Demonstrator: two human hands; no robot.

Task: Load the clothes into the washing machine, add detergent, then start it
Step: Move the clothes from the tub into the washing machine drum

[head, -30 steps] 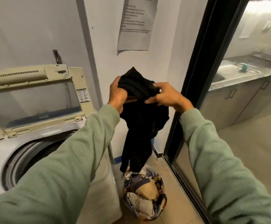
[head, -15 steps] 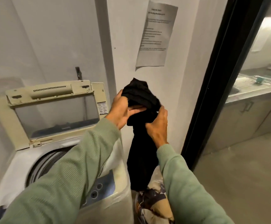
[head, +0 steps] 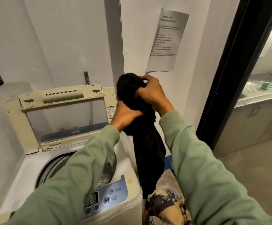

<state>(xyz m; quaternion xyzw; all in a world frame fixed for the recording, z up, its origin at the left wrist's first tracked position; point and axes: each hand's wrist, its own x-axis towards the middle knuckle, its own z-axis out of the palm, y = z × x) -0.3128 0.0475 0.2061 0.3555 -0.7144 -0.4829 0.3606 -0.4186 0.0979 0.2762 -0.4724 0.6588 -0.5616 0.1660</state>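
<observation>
The left hand and right hand grip the bunched black garment in curled fingers at three o'clock of the open drum; best gather its dangling tail before swinging it over the rim.

My left hand and right hand grip a bunched black fabric garment. It hangs beside the open cream top-loading washing machine.

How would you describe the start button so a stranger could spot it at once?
Find the white top-loading washing machine with its lid up. On its blue control panel at the front edge, the start button is the round one with a play-pause symbol, just below the power button.
</observation>
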